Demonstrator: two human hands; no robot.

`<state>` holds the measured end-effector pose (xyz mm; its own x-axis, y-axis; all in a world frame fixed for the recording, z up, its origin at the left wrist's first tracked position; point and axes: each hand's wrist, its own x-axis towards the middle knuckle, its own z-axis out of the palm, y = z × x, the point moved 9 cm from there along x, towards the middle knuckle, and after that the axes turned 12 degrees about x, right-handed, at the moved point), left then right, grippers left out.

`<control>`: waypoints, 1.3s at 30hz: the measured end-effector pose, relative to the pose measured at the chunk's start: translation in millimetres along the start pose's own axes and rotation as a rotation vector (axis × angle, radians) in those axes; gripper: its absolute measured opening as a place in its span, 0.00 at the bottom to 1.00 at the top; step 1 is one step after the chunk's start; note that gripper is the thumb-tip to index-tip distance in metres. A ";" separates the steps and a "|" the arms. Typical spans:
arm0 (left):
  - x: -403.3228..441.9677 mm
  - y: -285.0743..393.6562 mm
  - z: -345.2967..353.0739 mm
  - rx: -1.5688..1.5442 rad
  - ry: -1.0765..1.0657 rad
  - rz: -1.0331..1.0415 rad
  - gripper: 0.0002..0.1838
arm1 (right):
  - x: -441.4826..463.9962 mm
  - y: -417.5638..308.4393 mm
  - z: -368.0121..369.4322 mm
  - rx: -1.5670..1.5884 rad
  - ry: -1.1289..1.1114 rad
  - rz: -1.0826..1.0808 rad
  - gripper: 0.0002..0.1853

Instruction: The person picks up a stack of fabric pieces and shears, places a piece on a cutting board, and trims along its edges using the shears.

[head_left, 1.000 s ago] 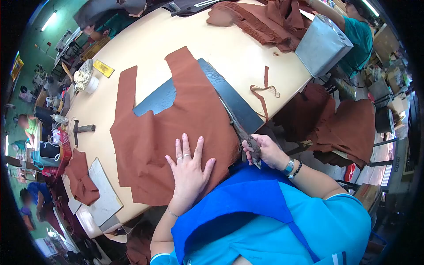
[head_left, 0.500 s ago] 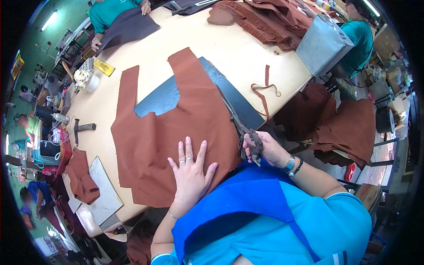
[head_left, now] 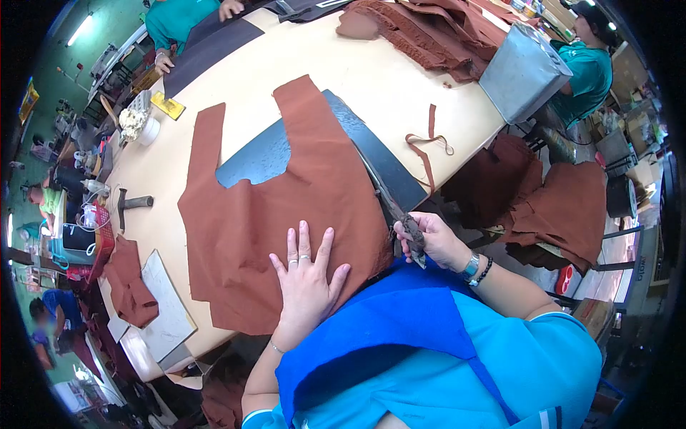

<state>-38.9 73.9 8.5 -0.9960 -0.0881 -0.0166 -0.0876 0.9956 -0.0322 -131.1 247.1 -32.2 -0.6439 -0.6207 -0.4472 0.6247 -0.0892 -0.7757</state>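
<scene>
A large brown fabric or leather piece with two long strips at its far side lies over a dark glossy board on the pale table. My left hand rests flat on its lower part, fingers spread. My right hand is closed around the dark, wrapped handle of a long tool. The tool's shaft runs along the piece's right edge; its far tip is hard to make out.
A hammer, a yellow block and a white cup sit at the left. Thin brown strips and a metal can are at the right. One co-worker handles dark material; another sits behind the can.
The co-worker at the upper left has come into view and spread dark material onto the table. My right hand and the tool have shifted very slightly; my left hand stays on the brown piece.
</scene>
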 end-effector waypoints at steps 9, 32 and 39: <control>-4.3 1.3 -2.1 -0.028 -0.029 0.040 0.34 | 6.9 -3.7 4.5 0.087 0.025 0.023 0.13; 90.8 -168.0 -28.2 0.300 0.109 0.382 0.31 | -16.7 -79.0 -51.3 0.059 0.095 -0.505 0.15; 88.9 -213.6 -8.6 0.028 0.079 -0.431 0.39 | -3.8 -50.3 -46.5 0.025 0.014 -0.337 0.11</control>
<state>-108.9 -146.3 22.5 -0.8672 -0.4915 0.0803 -0.4958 0.8672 -0.0462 -180.6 290.2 -12.2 -0.8217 -0.5428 -0.1737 0.3864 -0.3067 -0.8698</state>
